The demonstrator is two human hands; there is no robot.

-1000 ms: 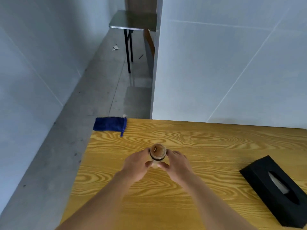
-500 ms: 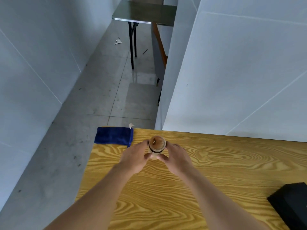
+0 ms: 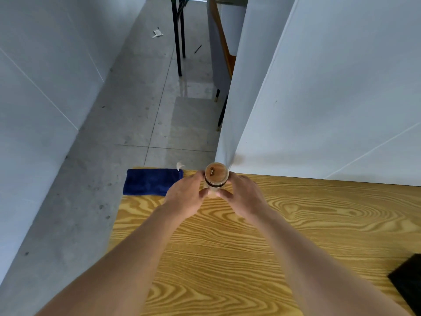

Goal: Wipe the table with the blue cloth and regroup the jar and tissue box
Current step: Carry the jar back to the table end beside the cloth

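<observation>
A small jar (image 3: 215, 177) with a brown wooden lid and a dark band stands upright near the far edge of the yellow wood-grain table (image 3: 296, 236). My left hand (image 3: 185, 197) and my right hand (image 3: 245, 197) clasp it from either side. The folded blue cloth (image 3: 149, 182) lies on the table's far left corner, just left of my left hand and overhanging the edge a little. Only a corner of the black tissue box (image 3: 407, 281) shows at the right border.
A white partition wall (image 3: 330, 99) rises right behind the table's far edge. To the left the table ends over a grey concrete floor (image 3: 91, 190). Farther back stand a black-legged table (image 3: 178, 42) and a chair (image 3: 222, 65).
Both hands have carried the jar away from me to the table's far edge, close to the blue cloth. The view has shifted left, so the tissue box is nearly out of frame.
</observation>
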